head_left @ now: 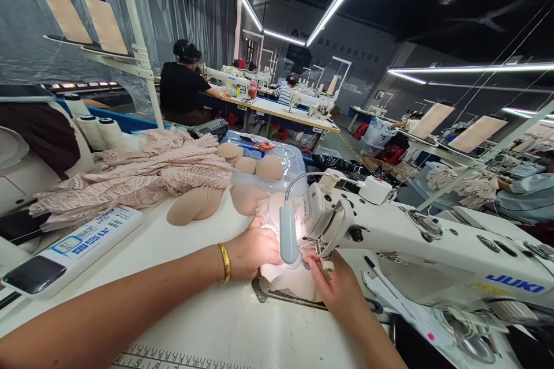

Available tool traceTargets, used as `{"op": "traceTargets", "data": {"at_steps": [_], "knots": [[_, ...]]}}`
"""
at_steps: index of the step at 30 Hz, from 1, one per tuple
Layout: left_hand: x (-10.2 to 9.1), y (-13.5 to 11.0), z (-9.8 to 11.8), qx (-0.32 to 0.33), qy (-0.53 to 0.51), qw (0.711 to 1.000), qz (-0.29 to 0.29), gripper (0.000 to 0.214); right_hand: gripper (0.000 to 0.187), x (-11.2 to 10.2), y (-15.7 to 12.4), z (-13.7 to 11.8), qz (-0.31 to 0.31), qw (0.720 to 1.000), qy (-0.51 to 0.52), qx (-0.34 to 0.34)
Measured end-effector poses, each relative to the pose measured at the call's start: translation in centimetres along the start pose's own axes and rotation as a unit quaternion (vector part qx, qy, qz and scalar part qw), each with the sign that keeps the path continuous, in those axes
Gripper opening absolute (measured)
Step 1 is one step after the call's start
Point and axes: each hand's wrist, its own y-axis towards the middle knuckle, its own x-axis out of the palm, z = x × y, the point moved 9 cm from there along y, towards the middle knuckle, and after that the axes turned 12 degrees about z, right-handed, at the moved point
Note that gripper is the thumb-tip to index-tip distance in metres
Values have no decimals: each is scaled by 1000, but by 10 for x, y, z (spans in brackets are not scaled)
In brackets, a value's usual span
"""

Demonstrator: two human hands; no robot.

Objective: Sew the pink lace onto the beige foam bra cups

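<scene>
A pale pink fabric piece lies under the needle area of a white sewing machine, brightly lit by a small grey gooseneck lamp. My left hand, a gold bangle at its wrist, has its fingers curled on the piece's left side. On the right, close to the presser foot, my right hand pinches the piece's edge between thumb and fingers. The lamp head hides part of the fabric between the hands. Beige oval pads lie fanned out beyond my left forearm.
A heap of beige lace covers the table's back left, with a white boxed device before it. More round pads rest on a clear plastic bin. A printed ruler runs along the front edge. Co-workers sit at machines behind.
</scene>
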Motion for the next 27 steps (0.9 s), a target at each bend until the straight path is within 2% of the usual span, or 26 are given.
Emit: {"op": "traceTargets", "data": {"at_steps": [3,11,18,27], "knots": [[2,-1,0,-8,-37,999,-12,30,18,-1,1,-4,2,1000,3,-11],[0,-1,1,-16,-34,999,-9,34,15,-3,0,-6,3,1000,4,-21],[2,-3,-1,-21,0,1000,-6,23,17,-5,0,-7,15,999,-23,-43],[-1,-7,5,6,29,999,23,10,21,-1,-3,-8,-12,997,-31,-63]]}}
